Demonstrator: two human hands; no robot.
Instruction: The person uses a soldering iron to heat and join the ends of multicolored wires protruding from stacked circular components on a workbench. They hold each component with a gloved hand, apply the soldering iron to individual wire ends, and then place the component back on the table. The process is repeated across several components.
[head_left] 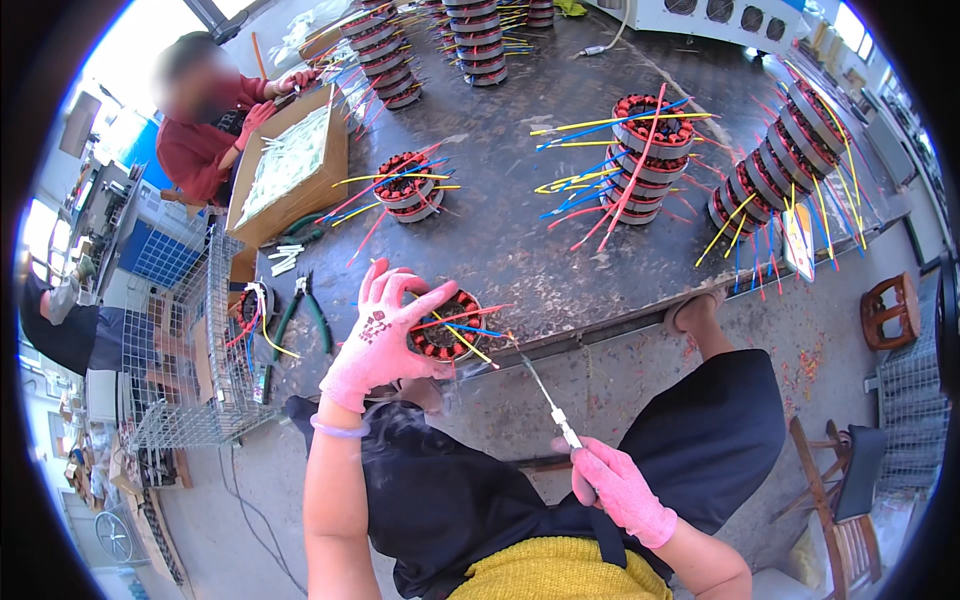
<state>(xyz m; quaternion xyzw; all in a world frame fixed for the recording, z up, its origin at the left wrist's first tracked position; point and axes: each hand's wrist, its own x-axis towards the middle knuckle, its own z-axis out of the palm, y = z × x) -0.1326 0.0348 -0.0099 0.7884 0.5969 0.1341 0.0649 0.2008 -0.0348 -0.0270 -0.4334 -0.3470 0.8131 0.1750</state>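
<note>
My left hand [378, 325], in a pink glove, grips a ring-shaped motor stator [432, 345] at the table's front edge. Red, blue and yellow wires stick out of it to the right. In my right hand [625, 490], also pink-gloved, is what looks like a soldering iron [566, 428] with a white handle and thin metal shaft. Its tip points up and left, close to the blue wire's end, where a small orange glow shows. Whether the tip touches the wire I cannot tell. Pale smoke drifts below the stator.
Stacks of wired stators [650, 165] stand across the dark table [500, 200]. Left of my hand lie green-handled pliers [305, 310] and white sleeves [285, 260]. A wire basket [180, 380] and a cardboard box [335, 160] stand at left, near a person in red [200, 130].
</note>
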